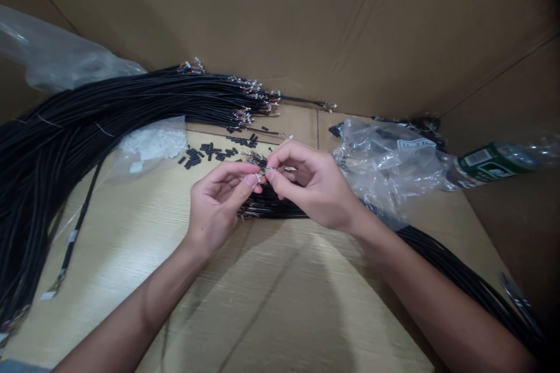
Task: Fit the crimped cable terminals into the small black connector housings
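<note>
My left hand (221, 198) is closed in a pinch on a small white connector (259, 177), which thumb and forefinger partly hide. Against it, my right hand (312, 186) pinches a thin wire with thumb and forefinger; its far part is hidden behind the fingers. The fingertips of both hands nearly meet. Beneath and behind them lies a bundle of black cables (280, 208) with bare-looking wire ends, running off to the lower right under my right forearm. Short black tube pieces (210, 151) are scattered just beyond my left hand.
A thick bundle of black cables (131, 99) with white plugs fills the left side. A plastic bag of white connectors (151, 143) lies beside it. At right are a crumpled clear bag (389, 157) and a green-labelled bottle (494, 162). Cardboard walls (280, 17) enclose the work surface.
</note>
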`<state>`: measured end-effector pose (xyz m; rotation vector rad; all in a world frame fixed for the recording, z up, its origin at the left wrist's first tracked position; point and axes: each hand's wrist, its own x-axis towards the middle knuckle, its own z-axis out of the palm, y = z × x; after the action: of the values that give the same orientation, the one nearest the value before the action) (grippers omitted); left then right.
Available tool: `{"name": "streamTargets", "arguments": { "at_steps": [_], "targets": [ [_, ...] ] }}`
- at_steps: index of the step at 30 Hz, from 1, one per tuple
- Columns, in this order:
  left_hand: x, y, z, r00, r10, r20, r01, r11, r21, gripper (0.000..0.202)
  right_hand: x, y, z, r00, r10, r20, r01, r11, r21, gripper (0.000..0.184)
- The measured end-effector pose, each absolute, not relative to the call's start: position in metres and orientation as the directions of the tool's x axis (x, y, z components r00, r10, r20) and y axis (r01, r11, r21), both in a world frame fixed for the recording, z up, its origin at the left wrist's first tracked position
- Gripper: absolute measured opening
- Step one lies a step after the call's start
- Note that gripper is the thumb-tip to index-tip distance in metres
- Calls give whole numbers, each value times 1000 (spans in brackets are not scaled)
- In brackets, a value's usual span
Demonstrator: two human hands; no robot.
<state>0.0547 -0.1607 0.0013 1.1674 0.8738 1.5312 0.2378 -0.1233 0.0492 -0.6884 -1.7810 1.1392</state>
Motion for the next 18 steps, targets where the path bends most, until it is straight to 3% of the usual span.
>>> {"name": "streamTargets", "arguments": {
  "at_steps": [18],
  "targets": [
    [54, -160, 0, -46, 978, 202, -324, -206, 923, 16, 237, -124, 50, -451, 796, 405, 90, 492, -866, 6]
  ]
}}
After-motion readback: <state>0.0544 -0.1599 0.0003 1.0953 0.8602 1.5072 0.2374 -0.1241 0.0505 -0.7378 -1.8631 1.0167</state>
